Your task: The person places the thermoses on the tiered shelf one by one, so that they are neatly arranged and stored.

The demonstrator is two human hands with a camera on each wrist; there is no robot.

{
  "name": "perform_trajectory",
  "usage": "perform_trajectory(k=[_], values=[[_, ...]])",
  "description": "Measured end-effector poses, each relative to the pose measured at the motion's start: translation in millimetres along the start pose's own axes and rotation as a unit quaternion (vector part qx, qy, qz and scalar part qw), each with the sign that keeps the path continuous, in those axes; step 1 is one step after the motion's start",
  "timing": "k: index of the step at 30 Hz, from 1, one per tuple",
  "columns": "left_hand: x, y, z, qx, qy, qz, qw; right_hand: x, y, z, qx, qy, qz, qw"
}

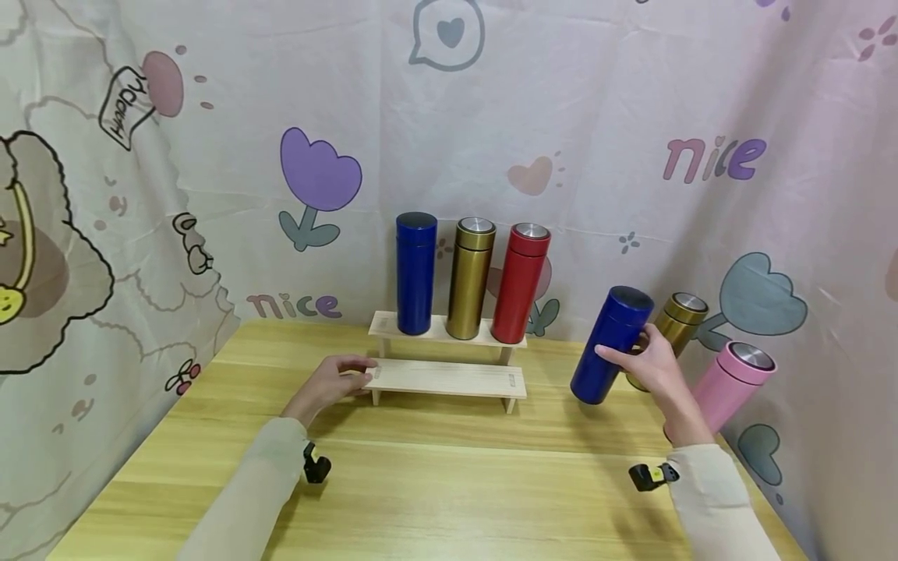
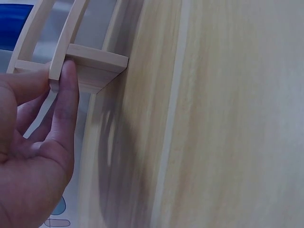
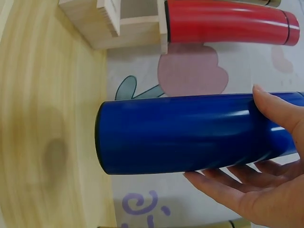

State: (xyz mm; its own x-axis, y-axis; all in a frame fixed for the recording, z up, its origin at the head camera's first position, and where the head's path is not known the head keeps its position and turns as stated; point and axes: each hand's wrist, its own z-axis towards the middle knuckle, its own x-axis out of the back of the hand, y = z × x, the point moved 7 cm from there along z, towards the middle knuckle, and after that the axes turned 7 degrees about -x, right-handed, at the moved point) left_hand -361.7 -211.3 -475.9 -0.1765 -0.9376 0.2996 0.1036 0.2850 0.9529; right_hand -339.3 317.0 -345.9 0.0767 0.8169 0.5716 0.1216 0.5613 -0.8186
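Observation:
My right hand (image 1: pixel 652 362) grips a blue thermos bottle (image 1: pixel 606 347) round its upper part. In the right wrist view the blue thermos (image 3: pixel 190 135) hangs above the table, its base apart from the wood. My left hand (image 1: pixel 335 386) pinches the left end of the lower shelf of a two-tier wooden rack (image 1: pixel 445 378); the left wrist view shows thumb and fingers on the board's edge (image 2: pixel 64 52). Along the upper tier stand another blue thermos (image 1: pixel 416 273), a gold thermos (image 1: pixel 471 280) and a red thermos (image 1: pixel 521 284). The lower tier carries nothing.
Behind my right hand stands a second gold thermos (image 1: pixel 680 319), partly hidden. A pink thermos (image 1: pixel 733 382) stands to its right, partly covered by my wrist. A patterned curtain (image 1: pixel 561 101) hangs behind and beside the wooden table (image 1: pixel 449 499).

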Motion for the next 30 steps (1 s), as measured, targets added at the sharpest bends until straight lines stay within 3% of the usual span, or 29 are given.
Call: perform_trajectory(k=[16,30], values=[[-2.1,2.6,-1.4,0.002,-0.001,-0.015,0.9999,-17,-28,-6.2,0.045,-0.017,0.009,0.9988],[-1.8,3.9,-2.8,0.010,0.005,-0.003,0.9999,-31,-39,-7.7,0.042,-0.026,-0.005,0.9988]])
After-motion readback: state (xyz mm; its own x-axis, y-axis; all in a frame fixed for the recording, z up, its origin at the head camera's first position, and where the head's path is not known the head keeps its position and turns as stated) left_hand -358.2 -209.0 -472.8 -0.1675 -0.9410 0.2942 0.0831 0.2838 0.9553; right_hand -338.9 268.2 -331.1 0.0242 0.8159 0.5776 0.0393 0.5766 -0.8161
